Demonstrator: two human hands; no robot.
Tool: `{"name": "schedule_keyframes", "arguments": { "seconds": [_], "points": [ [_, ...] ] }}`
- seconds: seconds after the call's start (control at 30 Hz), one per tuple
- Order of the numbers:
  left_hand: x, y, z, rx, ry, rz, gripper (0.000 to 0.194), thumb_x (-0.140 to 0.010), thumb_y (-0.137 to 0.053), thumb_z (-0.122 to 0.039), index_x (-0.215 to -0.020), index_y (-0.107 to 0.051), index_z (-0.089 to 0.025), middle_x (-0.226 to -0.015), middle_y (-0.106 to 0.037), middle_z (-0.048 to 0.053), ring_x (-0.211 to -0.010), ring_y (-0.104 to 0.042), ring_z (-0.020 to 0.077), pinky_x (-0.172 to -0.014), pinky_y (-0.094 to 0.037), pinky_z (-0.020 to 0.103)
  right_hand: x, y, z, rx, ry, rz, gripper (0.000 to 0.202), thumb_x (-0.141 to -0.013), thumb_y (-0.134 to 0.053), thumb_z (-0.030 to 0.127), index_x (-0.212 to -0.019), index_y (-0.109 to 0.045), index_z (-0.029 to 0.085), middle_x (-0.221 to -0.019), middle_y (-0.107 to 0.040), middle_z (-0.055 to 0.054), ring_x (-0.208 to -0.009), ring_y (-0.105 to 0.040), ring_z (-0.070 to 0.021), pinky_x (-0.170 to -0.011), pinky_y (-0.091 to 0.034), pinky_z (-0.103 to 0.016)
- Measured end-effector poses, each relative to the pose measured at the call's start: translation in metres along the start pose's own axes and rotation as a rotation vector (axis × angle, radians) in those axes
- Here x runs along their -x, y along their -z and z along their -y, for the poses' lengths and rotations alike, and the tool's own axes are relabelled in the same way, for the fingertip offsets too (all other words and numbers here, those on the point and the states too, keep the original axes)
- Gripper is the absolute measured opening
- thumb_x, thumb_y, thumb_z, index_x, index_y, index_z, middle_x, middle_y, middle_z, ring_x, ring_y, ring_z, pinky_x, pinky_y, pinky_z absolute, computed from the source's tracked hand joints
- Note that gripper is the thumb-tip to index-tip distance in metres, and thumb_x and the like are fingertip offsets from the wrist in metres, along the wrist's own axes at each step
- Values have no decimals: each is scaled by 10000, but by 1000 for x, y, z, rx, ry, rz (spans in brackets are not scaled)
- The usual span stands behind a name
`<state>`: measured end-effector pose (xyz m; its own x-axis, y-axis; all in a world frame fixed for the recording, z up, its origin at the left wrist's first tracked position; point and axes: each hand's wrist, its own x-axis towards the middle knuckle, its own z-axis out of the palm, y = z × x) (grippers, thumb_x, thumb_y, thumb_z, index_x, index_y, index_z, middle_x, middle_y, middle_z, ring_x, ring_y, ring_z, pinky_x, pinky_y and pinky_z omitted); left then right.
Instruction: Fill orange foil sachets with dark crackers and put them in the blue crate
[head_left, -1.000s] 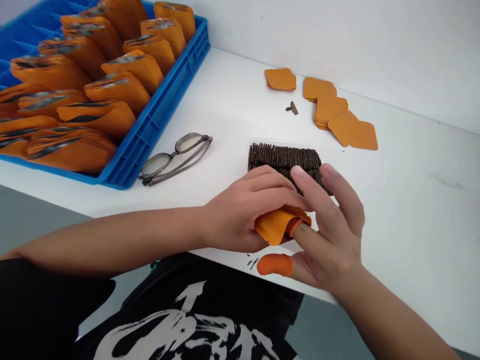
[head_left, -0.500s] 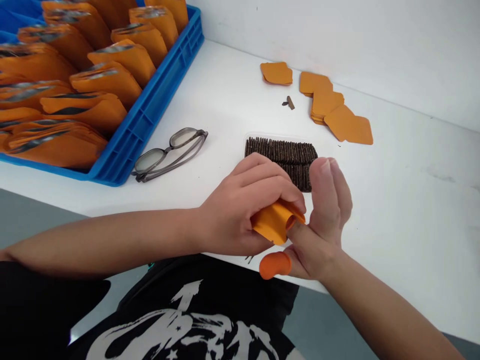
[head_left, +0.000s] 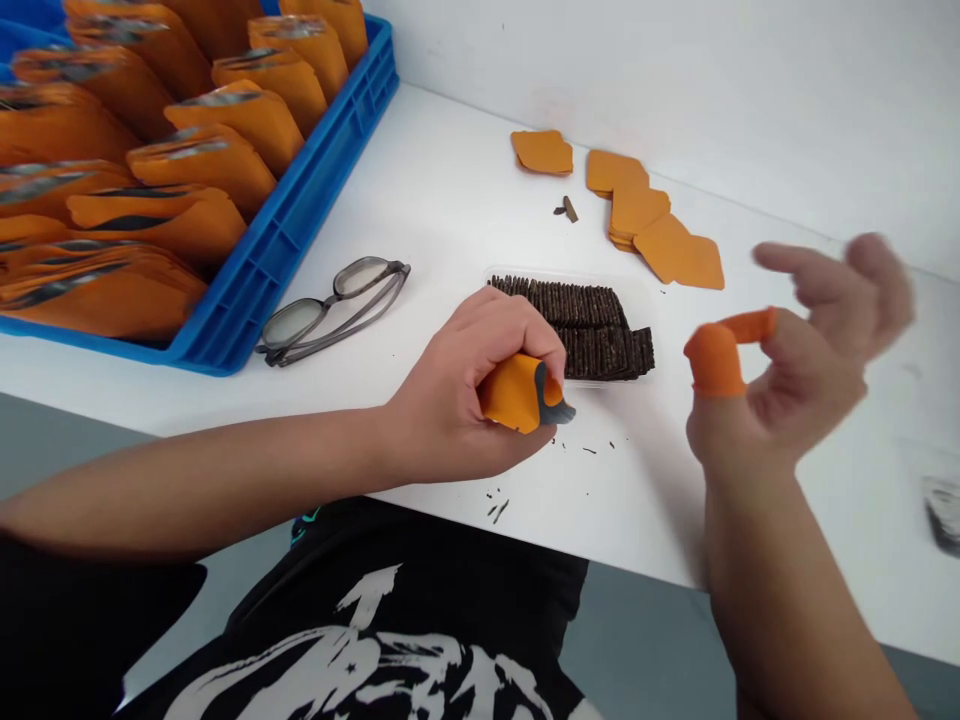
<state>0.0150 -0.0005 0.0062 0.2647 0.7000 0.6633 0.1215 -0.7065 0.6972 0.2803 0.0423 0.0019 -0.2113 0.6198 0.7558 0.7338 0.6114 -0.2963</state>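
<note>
My left hand (head_left: 480,395) is wrapped round an orange pouch (head_left: 514,393), squeezed so that its end bulges open toward the right and shows a dark grey inner side. Just beyond that hand lies a clear tray (head_left: 491,270) with rows of thin dark brown pieces (head_left: 592,335), partly covered by my fingers. My right hand (head_left: 795,350) is raised over the table to the right, fingers apart and blurred, holding nothing. Orange finger covers (head_left: 718,360) sit on its thumb and forefinger.
A blue crate (head_left: 285,230) full of upright orange pouches (head_left: 206,165) stands at left. Glasses (head_left: 330,310) lie beside it. Flat orange pieces (head_left: 637,210) lie at the back, near small brown scraps (head_left: 570,209). Dark crumbs (head_left: 501,511) dot the front edge. A dark object (head_left: 943,515) appears far right.
My right hand has come away from the pouch, its finger out of the opening, and moved up and to the right. The left hand keeps hold of the pouch, now with the grey inside showing.
</note>
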Motion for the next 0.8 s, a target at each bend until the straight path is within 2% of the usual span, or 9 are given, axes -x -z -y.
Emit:
{"name": "schedule_keyframes", "arguments": {
  "seconds": [0.07,0.17,0.23,0.37,0.47,0.57,0.63,0.73,0.8],
  "points": [
    [0,-1,-2,-3,-10,7,195,-773,-684,-124,-902,-580,-226,-826,-641,18,-767,-567,178,-709,-472,416,-8,-2,-6,26,13,39,306,-923,-729,435,-729,-608,232,-1249,-696,-80,-1407,-446,-460,-1165,-353,-697],
    [0,-2,-7,-18,-23,18,163,-813,-675,-142,-913,-578,-227,-817,-650,14,-767,-575,175,-755,-500,433,-8,-8,-8,50,-117,200,158,-953,-724,434,-950,-761,281,-1409,-630,-86,-1480,-361,-452,-1173,-366,-686],
    [0,-2,-8,-30,-16,21,166,-824,-661,-148,-945,-584,-231,-841,-667,18,-788,-589,182,-779,-516,445,-6,-12,-8,66,-222,314,188,-959,-723,442,-1076,-797,314,-1525,-557,-60,-1534,-277,-452,-1183,-346,-711],
    [0,0,-9,-19,-20,29,220,-809,-657,-157,-1008,-593,-227,-912,-685,37,-832,-611,201,-821,-532,468,-6,-15,-7,48,-322,420,96,-905,-766,395,-926,-821,320,-1510,-592,-3,-1541,-288,-476,-1178,-304,-790],
    [1,1,-8,1,-14,40,244,-801,-645,-134,-1029,-603,-211,-935,-684,47,-852,-623,209,-861,-535,485,-8,-13,-5,3,-326,325,38,-871,-772,318,-872,-807,303,-1371,-693,3,-1460,-456,-438,-1159,-377,-767],
    [2,0,-8,32,-17,24,299,-767,-662,-127,-1057,-620,-186,-977,-681,64,-879,-649,225,-889,-549,501,-10,-10,-3,-19,-313,174,72,-914,-746,313,-934,-802,273,-1290,-734,-28,-1353,-589,-387,-1121,-478,-692],
    [3,0,-8,65,25,22,363,-742,-670,-108,-1095,-626,-182,-1036,-682,74,-934,-674,240,-941,-557,503,-12,-9,-1,-6,-222,70,104,-942,-733,295,-997,-805,243,-1262,-741,-65,-1321,-609,-384,-1118,-491,-658],
    [5,0,-9,123,130,46,422,-726,-665,-71,-1128,-626,-193,-1108,-687,75,-1041,-683,249,-1028,-553,480,-12,-2,7,-25,34,-156,166,-967,-707,254,-1092,-810,216,-1249,-730,-87,-1262,-623,-393,-1112,-489,-623],
    [5,0,-10,155,175,64,426,-727,-669,-68,-1132,-632,-194,-1127,-692,76,-1081,-679,247,-1049,-555,453,-10,9,16,-108,78,-171,250,-983,-683,274,-1211,-786,254,-1338,-675,-66,-1302,-592,-418,-1078,-506,-610]
  ]
}}
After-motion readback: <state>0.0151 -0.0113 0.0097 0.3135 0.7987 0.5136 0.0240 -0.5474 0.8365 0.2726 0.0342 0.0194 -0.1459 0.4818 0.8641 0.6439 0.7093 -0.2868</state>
